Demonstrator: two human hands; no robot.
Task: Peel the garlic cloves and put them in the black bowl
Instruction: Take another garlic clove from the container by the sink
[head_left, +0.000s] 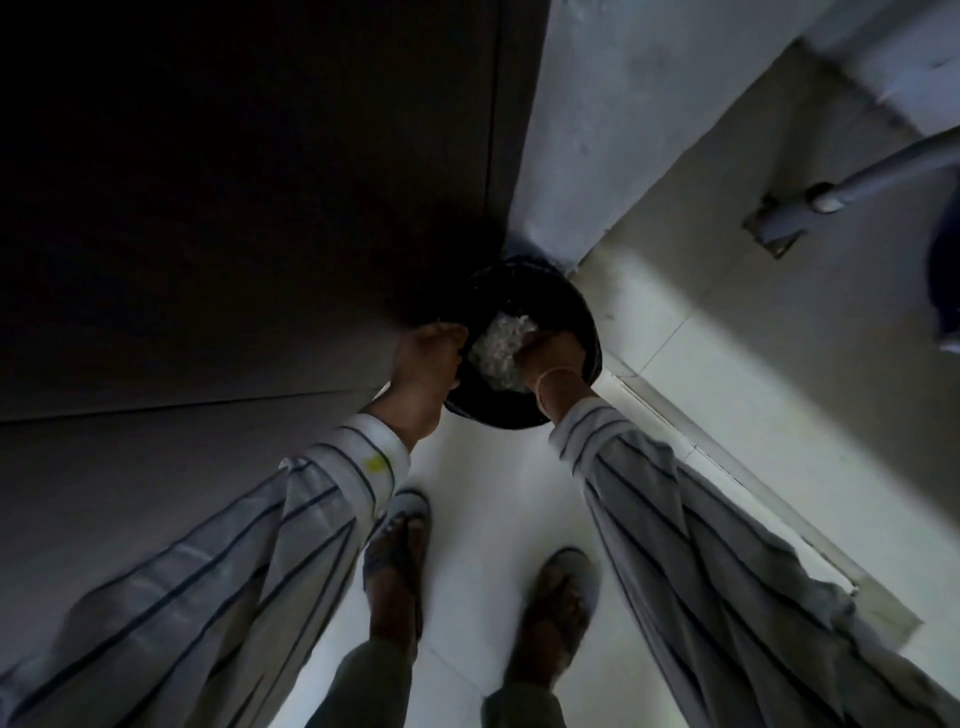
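A round black bowl (581, 307) is low in front of me, near the corner of a wall, and it looks tilted. It holds a pale white flaky heap (501, 347); I cannot tell whether this is garlic cloves or skins. My left hand (426, 364) is closed over the bowl's left rim. My right hand (549, 357) reaches inside the bowl from the right, against the heap. Its fingers are hidden behind the heap. Both arms wear striped sleeves.
I stand on a white tiled floor (488, 467), with my two feet in sandals (397, 551) below the bowl. A dark panel (260, 208) fills the left. A pale wall (597, 130) meets it at the corner, and a grey pipe (883, 176) crosses the upper right.
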